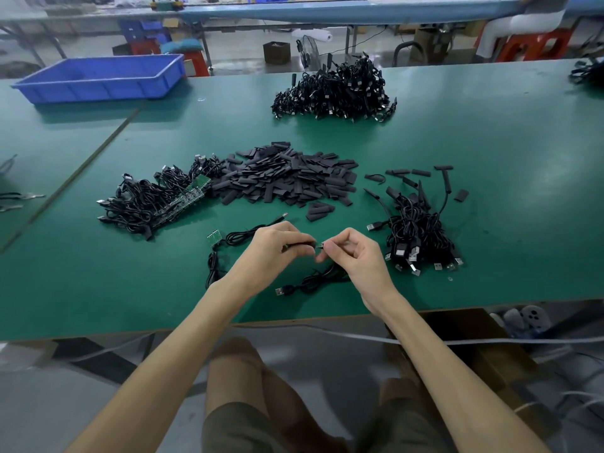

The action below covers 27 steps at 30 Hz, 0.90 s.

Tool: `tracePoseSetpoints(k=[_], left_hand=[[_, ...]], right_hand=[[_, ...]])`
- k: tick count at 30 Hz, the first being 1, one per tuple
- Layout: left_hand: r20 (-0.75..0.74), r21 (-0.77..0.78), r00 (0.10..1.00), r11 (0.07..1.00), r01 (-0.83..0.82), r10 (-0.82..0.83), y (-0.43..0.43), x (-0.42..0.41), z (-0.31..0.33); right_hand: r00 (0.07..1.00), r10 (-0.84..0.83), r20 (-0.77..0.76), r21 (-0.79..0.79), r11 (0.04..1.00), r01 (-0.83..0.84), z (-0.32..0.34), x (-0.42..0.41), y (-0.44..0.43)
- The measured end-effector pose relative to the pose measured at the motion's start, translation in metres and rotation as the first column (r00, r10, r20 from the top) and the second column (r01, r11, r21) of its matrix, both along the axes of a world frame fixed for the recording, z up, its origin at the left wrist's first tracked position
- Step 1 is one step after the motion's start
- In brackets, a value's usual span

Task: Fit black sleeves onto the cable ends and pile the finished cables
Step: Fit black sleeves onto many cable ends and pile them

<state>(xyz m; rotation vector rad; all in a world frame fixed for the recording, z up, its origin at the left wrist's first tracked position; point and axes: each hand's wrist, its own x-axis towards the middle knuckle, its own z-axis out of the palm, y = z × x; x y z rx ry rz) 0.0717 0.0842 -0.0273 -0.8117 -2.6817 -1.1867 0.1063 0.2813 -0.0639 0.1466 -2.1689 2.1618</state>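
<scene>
In the head view, low centre of the frame, the left hand (274, 248) pinches what looks like a black sleeve (299, 245). The right hand (354, 255) pinches the cable end (321, 246) just beside it. That cable (313, 282) loops on the green table (490, 191) below. The sleeve heap (287, 178) lies mid-frame.

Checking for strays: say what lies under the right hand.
A coiled black cable with a silver USB plug lies on the green table beneath the right hand, which covers its other end.
</scene>
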Motion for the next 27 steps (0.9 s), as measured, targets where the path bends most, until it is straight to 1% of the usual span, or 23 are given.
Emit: tracePoseSetpoints(k=[3,8,13,17,21,24,27], left_hand=[[-0.059,-0.069,0.997,0.997,0.036,-0.040,-0.001,0.000,0.001],[-0.104,-0.174,0.989,0.981,0.085,-0.104,-0.001,-0.001,0.005],[-0.130,-0.196,0.984,0.976,0.092,-0.119,0.001,0.003,0.007],[-0.145,-0.176,0.984,0.981,0.079,-0.105,0.002,0.005,0.012],[-0.125,-0.240,0.982,0.965,0.105,-0.138,0.004,0.002,0.014],[-0.152,-0.311,0.972,0.942,0.124,-0.178,0.003,0.002,0.013],[-0.181,-0.330,0.965,0.936,0.124,-0.191,0.002,0.003,0.012]], right_hand=[[1.000,0.010,0.002,-0.014,1.000,-0.010,0.000,0.000,0.001],[1.000,0.007,0.020,-0.024,1.000,-0.006,0.000,0.001,0.001],[1.000,0.004,0.030,-0.041,0.999,-0.003,0.001,0.002,0.003],[0.999,0.013,0.030,-0.025,1.000,-0.013,0.000,0.001,0.002],[0.999,0.006,0.033,-0.029,1.000,-0.005,-0.002,0.001,0.003],[0.999,0.000,0.039,-0.004,1.000,0.000,-0.003,0.000,0.002],[0.999,-0.002,0.047,0.013,1.000,0.001,-0.004,-0.001,0.001]])
